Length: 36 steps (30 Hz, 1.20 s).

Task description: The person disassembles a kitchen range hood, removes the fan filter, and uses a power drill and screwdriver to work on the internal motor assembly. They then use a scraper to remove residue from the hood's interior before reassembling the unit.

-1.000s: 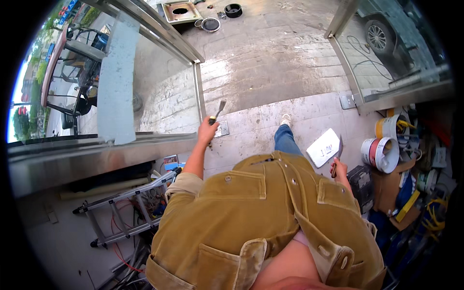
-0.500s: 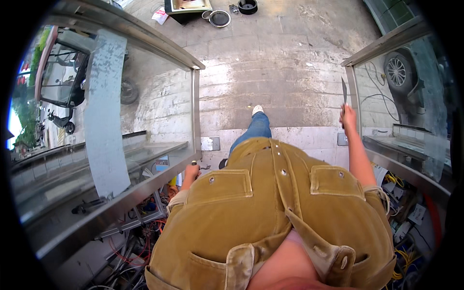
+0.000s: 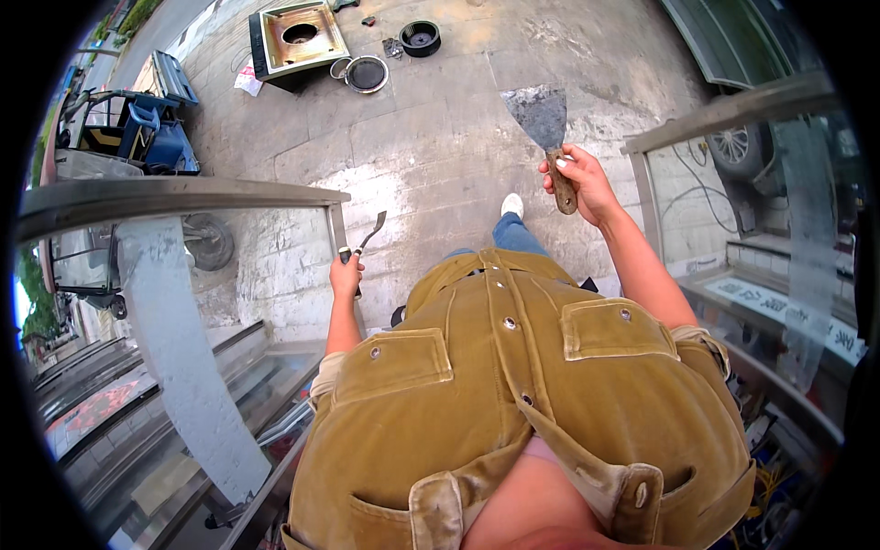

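Note:
Out ahead of my body, my right hand (image 3: 588, 186) grips a wide-bladed scraper (image 3: 539, 117) by its worn wooden handle. The scraper's flared grey metal blade points forward and slightly left, its broad face visible. My left hand (image 3: 346, 274) is lower, by the left door frame, closed around a slim tool with a bent metal tip (image 3: 373, 232). A dark handle end with a pale cap also shows at that fist; whether it belongs to the same tool I cannot tell.
Metal-framed glass doors stand at left (image 3: 211, 194) and right (image 3: 733, 112). On the paving ahead lie an opened range hood (image 3: 266, 46), a round filter with a rim (image 3: 367, 75) and a black fan wheel (image 3: 420, 38). A parked three-wheeler (image 3: 110, 124) is at left.
My right hand has risen forward and left, turning the scraper's blade from edge-on to face-on. The left hand has moved forward with its tool. The doorway has shifted nearer as I walk outward.

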### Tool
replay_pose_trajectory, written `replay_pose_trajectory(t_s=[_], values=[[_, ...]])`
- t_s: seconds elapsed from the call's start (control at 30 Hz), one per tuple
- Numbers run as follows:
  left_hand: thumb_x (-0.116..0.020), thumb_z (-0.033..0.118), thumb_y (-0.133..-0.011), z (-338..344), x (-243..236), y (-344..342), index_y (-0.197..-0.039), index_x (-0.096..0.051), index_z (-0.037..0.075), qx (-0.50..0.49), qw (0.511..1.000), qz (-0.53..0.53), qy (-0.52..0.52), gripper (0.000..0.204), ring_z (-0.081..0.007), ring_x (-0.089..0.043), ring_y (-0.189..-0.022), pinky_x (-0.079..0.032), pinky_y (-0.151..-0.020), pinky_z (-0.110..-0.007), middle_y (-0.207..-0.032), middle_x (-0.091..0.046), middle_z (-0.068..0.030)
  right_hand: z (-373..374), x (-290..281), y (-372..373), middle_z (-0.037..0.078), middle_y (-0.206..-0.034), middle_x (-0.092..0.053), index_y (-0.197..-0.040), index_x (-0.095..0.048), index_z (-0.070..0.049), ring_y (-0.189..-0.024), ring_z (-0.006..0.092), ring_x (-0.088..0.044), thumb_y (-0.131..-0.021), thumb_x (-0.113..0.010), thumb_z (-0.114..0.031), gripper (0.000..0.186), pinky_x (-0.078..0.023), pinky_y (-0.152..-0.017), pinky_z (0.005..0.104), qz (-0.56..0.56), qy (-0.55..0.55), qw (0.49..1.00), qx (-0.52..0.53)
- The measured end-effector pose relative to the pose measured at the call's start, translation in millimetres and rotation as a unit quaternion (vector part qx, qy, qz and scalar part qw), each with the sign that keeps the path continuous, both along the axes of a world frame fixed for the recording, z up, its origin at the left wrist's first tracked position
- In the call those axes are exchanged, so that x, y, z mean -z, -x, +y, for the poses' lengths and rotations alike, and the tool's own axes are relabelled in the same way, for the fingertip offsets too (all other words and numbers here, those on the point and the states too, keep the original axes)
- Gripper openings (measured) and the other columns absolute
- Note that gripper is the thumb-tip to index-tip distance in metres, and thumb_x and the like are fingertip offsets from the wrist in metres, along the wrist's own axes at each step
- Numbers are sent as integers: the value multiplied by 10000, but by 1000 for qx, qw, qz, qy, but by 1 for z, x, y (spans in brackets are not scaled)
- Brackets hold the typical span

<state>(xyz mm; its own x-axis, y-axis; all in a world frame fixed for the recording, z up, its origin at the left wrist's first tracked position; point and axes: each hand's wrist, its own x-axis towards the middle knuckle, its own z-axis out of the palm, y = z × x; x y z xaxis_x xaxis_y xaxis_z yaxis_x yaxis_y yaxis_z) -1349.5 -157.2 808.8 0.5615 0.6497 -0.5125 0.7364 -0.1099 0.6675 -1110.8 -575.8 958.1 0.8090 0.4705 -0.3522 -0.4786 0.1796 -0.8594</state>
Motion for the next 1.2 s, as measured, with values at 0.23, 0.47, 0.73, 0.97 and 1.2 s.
replay_pose_trajectory(t_s=[0.23, 0.47, 0.73, 0.97, 1.2], values=[[-590, 315, -738, 9, 114, -84, -882, -607, -20, 11, 971, 208, -120, 365, -341, -620, -869, -474, -755, -422, -857, -641, -210, -19, 65, -162, 79, -881, -592, -1015, -525, 11, -673, 116, -550, -866, -498, -68, 171, -469, -651, 254, -30, 109, 994, -2], [-576, 279, -734, 13, 160, -199, -870, -617, -23, -15, 966, 257, -19, 333, -300, -641, -806, -481, -715, -399, -778, -648, -195, 7, 104, -337, 68, -869, -611, -1012, -541, 10, -663, 96, -556, -876, -511, -108, 183, -448, -628, 228, -117, 121, 986, -14], [-583, 276, -745, 65, 231, -372, -915, -605, -36, -60, 963, 246, -94, 356, -346, -622, -844, -473, -742, -417, -809, -637, -231, 46, 212, -550, 75, -870, -626, -1079, -536, 8, -660, 123, -580, -867, -525, -113, 244, -460, -625, 240, -67, 188, 980, -3], [-579, 253, -759, 123, 255, -605, -855, -593, 6, -144, 972, 184, -1, 265, -216, -636, -639, -480, -606, -359, -688, -649, -121, -23, 310, -748, 63, -753, -612, -892, -573, -11, -596, 126, -571, -870, -516, -121, 126, -465, -531, 249, 19, 305, 951, 46], [-606, 274, -756, 132, 319, -836, -976, -594, -15, -207, 957, 174, -104, 363, -367, -605, -895, -477, -750, -411, -901, -624, -240, 61, 376, -1030, 62, -766, -607, -893, -573, -15, -600, 123, -566, -871, -514, -122, 124, -459, -544, 255, -7, 348, 936, -46]])
